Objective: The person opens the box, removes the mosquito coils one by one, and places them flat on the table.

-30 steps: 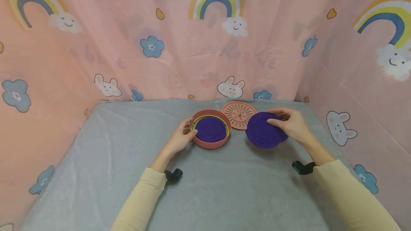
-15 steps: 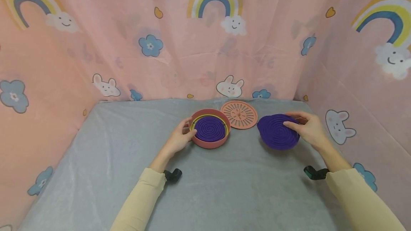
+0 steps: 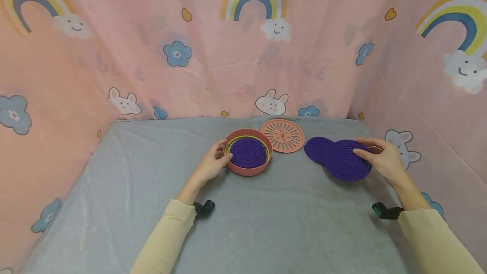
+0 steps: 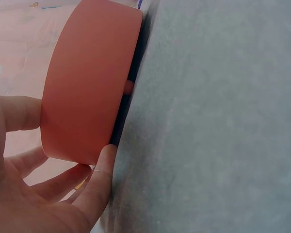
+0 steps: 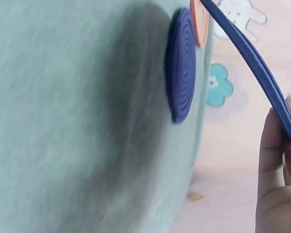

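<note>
one coil (image 3: pixel 347 164) is pinched in the right hand (image 3: pixel 386 162), near a second coil (image 3: pixel 317 149) lying flat. the left hand (image 3: pixel 211 164) grips the bowl (image 3: pixel 248 172).

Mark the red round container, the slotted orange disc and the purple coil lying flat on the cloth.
Red round container (image 4: pixel 89 82), left wrist view: outer side wall.
Slotted orange disc (image 3: pixel 283 136), head view: middle of its face.
Purple coil (image 5: pixel 184 68), right wrist view: its spiral face.
</note>
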Demonstrator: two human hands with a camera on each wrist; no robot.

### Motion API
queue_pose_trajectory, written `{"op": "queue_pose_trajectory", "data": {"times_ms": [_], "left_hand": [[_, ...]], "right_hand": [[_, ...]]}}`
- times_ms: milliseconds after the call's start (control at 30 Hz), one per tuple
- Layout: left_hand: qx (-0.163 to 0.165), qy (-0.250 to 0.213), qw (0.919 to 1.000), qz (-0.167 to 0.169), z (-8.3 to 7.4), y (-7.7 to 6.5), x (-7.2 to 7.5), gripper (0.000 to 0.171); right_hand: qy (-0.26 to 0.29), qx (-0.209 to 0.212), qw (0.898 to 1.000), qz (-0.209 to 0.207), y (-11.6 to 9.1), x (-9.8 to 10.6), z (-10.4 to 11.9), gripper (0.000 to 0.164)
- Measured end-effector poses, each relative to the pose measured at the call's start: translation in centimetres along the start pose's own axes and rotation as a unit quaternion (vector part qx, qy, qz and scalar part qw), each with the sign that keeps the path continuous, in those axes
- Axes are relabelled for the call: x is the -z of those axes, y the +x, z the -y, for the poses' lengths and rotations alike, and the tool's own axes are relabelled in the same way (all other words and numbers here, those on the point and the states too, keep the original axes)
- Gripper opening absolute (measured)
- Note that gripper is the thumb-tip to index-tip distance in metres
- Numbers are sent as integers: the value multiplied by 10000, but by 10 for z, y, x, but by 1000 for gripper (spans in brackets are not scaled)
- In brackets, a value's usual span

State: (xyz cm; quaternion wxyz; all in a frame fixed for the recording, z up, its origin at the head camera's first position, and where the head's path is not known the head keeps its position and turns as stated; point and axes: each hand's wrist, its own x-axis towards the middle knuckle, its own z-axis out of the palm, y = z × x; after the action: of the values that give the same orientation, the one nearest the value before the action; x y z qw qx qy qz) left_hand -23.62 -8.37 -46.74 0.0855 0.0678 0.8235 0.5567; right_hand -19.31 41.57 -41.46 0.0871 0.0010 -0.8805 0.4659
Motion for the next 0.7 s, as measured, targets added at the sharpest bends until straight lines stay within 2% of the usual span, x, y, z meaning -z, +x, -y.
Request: {"op": "queue_pose_trajectory", "data": {"times_ms": [300, 700], "left_hand": [[33, 14, 10000, -5, 0, 0, 0, 58], [22, 9, 10000, 24, 1, 0, 0, 59]], "right_hand": [[-465, -295, 9984, -83, -7, 13, -20, 55], [-1009, -698, 9923, 182, -11, 23, -37, 64]]}}
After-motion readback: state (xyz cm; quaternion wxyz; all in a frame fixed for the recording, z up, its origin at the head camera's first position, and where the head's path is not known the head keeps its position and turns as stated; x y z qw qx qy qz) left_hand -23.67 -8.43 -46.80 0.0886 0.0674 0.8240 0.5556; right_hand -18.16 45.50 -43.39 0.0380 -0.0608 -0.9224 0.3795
